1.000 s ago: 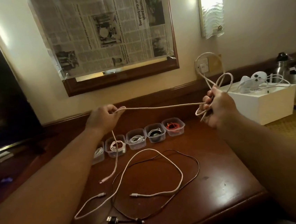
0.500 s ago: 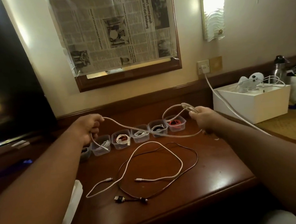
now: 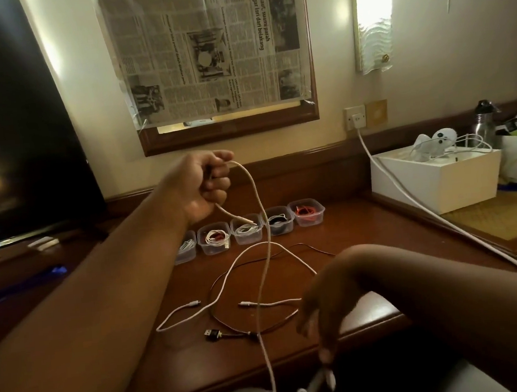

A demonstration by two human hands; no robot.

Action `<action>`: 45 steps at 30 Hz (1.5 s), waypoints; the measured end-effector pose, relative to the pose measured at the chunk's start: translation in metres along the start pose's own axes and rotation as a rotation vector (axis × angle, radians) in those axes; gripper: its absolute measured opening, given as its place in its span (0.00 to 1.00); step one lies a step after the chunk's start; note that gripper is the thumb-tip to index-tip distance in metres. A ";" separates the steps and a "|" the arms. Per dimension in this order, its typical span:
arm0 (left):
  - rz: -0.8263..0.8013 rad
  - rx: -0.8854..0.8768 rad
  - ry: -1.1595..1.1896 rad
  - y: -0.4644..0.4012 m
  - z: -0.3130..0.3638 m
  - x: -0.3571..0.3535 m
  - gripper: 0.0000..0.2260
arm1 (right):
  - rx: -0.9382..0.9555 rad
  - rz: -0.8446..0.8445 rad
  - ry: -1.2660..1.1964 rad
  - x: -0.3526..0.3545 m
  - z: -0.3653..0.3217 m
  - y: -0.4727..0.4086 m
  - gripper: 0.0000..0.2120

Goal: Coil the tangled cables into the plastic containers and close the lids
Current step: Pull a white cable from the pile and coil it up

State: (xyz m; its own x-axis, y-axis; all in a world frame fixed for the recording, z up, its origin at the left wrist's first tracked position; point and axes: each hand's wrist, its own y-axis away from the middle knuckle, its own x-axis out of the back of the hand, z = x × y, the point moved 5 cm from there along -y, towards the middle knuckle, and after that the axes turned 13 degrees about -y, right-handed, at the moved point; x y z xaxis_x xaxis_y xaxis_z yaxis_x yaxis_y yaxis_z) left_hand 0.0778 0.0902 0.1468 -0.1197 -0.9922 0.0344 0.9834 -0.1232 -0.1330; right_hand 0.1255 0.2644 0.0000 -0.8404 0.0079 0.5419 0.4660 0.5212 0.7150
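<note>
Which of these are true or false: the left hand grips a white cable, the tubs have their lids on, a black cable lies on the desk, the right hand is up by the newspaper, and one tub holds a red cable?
1. The left hand grips a white cable. True.
2. The tubs have lids on. False: they stand open.
3. A black cable lies on the desk. True.
4. The right hand is up by the newspaper. False: it is low, at the desk's front edge.
5. One tub holds a red cable. True.
</note>
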 end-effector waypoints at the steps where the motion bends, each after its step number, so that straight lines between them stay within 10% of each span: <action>1: -0.005 0.011 0.006 0.001 -0.002 -0.005 0.11 | 0.007 0.029 0.008 0.003 -0.003 0.002 0.28; 8: 0.043 0.126 0.238 0.005 -0.023 -0.022 0.12 | 0.548 0.809 -0.644 0.059 -0.027 0.034 0.07; 17: 0.159 0.114 0.097 0.013 -0.053 -0.040 0.15 | 0.449 0.603 -0.749 0.046 -0.060 0.028 0.10; 21: 0.105 0.038 -0.099 0.026 -0.070 -0.049 0.15 | 0.831 0.223 -1.217 0.055 -0.068 0.035 0.20; 24: 0.048 0.069 -0.181 0.035 -0.088 -0.059 0.14 | 1.087 0.254 -1.472 0.074 -0.069 0.043 0.17; 27: -0.048 0.093 -0.313 0.041 -0.104 -0.062 0.14 | 1.153 0.679 -1.279 0.095 -0.051 0.043 0.14; 30: -0.069 0.121 -0.375 0.046 -0.112 -0.052 0.15 | 0.880 1.129 -0.396 0.100 -0.040 0.039 0.09; 34: -0.073 0.119 -0.390 0.046 -0.113 -0.033 0.14 | 0.513 0.994 0.094 0.080 -0.031 -0.001 0.12; 38: -0.016 -0.079 -0.597 0.046 -0.116 -0.017 0.12 | 0.605 0.765 -0.541 0.058 -0.027 -0.015 0.20; 45: 0.145 -0.139 -0.245 0.040 -0.134 -0.012 0.12 | 0.613 -0.103 -1.383 0.024 -0.038 -0.019 0.24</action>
State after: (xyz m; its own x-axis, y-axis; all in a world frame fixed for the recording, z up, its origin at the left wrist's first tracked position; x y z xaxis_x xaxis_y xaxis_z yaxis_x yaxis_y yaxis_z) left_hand 0.1004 0.0948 0.0086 0.0737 -0.9680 0.2400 0.9577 0.0015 -0.2877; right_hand 0.1073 0.2225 0.0163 -0.6145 0.5398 -0.5753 0.5000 0.8306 0.2452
